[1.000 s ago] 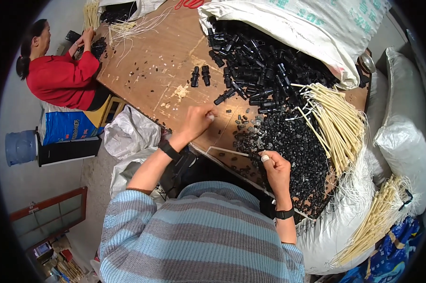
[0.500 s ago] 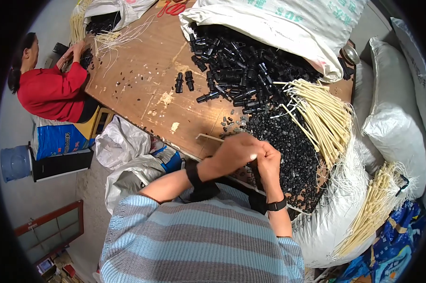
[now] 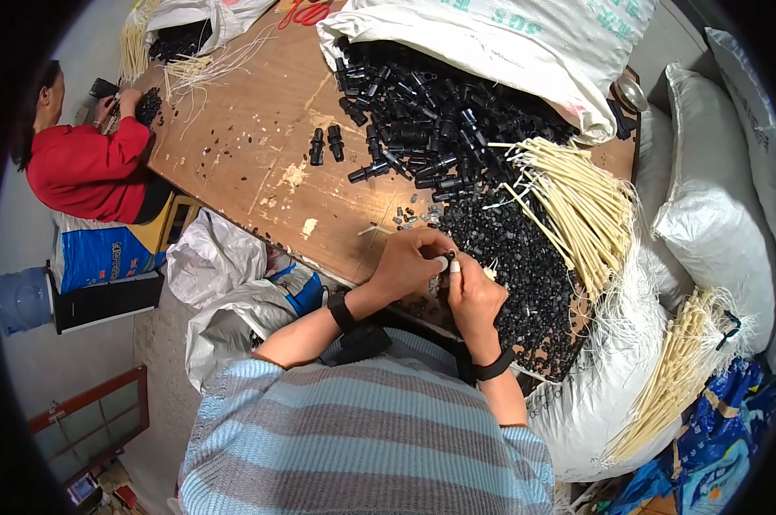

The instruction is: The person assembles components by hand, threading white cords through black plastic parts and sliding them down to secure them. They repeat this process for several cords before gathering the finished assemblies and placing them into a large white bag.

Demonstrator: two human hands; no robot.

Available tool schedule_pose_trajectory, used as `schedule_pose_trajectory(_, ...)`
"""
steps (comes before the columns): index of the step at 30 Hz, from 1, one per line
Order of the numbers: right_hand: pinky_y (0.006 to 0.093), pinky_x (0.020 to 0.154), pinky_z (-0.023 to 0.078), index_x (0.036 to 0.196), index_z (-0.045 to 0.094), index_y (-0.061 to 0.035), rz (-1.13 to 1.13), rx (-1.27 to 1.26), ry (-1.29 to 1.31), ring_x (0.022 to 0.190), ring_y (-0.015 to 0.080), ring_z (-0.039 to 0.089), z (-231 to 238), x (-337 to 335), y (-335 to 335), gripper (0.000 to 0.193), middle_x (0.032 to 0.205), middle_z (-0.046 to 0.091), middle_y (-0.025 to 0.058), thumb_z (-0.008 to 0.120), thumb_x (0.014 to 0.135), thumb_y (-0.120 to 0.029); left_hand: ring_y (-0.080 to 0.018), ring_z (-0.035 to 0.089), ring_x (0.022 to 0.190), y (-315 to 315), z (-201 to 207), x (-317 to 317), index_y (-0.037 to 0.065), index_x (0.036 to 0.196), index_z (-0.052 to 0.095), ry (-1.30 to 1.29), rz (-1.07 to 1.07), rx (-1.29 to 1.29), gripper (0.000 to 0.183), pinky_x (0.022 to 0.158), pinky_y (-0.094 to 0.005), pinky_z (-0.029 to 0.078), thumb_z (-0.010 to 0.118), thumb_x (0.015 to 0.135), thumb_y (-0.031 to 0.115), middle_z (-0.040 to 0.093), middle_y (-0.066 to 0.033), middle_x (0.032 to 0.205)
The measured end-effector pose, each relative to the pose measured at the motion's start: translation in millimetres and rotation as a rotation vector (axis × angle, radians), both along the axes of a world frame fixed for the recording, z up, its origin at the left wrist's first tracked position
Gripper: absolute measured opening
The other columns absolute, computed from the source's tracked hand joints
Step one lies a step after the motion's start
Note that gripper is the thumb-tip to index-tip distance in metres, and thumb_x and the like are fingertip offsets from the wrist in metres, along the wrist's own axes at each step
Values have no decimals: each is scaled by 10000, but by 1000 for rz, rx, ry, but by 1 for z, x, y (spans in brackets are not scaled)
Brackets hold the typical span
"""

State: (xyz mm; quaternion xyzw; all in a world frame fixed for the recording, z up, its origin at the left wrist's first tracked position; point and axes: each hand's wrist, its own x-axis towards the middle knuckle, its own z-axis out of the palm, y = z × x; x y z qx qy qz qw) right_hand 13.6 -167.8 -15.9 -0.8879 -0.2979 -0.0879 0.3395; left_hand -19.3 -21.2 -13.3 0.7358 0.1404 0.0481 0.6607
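Note:
Above the front edge of the table, my left hand [image 3: 411, 263] is closed in a pinch, and a thin cream stick [image 3: 373, 230] pokes out past its far side. My right hand [image 3: 475, 300] meets it fingertip to fingertip. A tiny dark piece [image 3: 450, 255] shows between the fingertips; its exact shape is too small to make out. White coverings wrap a fingertip or thumb on both hands. Just beyond my right hand spreads a heap of small black pieces [image 3: 525, 257]. Behind it lie black ribbed tube fittings [image 3: 422, 129], with two standing apart [image 3: 326, 146].
A bundle of cream sticks with white strings [image 3: 577, 210] lies to the right of the heap. An open white woven sack [image 3: 491, 43] stands behind. Full sacks [image 3: 714, 172] line the right side. A person in red [image 3: 91, 172] works at the table's far left, near red scissors [image 3: 306, 12].
My hands have parted slightly at the wrists, and the fingertips now point up around the dark piece. My right hand has turned and lowered. The whole view has shifted a little.

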Motion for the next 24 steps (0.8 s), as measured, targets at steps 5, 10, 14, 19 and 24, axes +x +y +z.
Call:
schedule_pose_trajectory(5, 249, 473, 411, 998, 654, -53, 50, 156, 165, 493, 115, 534, -1, -1, -3, 155, 669, 598, 25, 636, 844, -57, -53, 577, 753, 10, -3, 1, 13, 893, 685, 22, -45, 35, 213, 671, -194, 467, 608, 713, -71, 628, -10, 853)
schedule_pose_trajectory(10, 156, 497, 278, 1018, 639, 18, 69, 890, 998, 547, -13, 366, 14, 5, -8, 191, 650, 475, -79, 661, 833, -26, -246, 625, 713, 20, 1, 14, 53, 891, 667, -615, -113, 471, 236, 626, -307, 499, 634, 664, -5, 640, -89, 865)
schedule_pose_trajectory(14, 176, 457, 253, 1045, 625, 28, 222, 1268, 1358, 492, 7, 348, 22, 14, -22, 199, 654, 489, -75, 628, 856, -35, -289, 642, 876, 11, 8, 3, 58, 1059, 631, -126, -463, 600, 363, 740, -364, 504, 652, 697, 79, 656, -127, 989)
schedule_pose_trajectory(19, 245, 516, 461, 1124, 670, -65, 308, 317, 310, 584, 114, 622, 18, 20, -29, 342, 808, 703, 101, 576, 803, 10, -316, 645, 836, 24, -6, 6, 47, 1042, 630, -257, -363, 469, 364, 741, -373, 513, 646, 679, 71, 668, -112, 948)
schedule_pose_trajectory(24, 283, 528, 485, 1015, 700, -74, 268, -14, 112, 572, 200, 640, 33, 16, -19, 243, 743, 688, 99, 664, 776, -48, -304, 645, 783, 23, -10, 1, 64, 998, 632, -249, -287, 662, 328, 670, -382, 506, 629, 670, 80, 659, -99, 846)
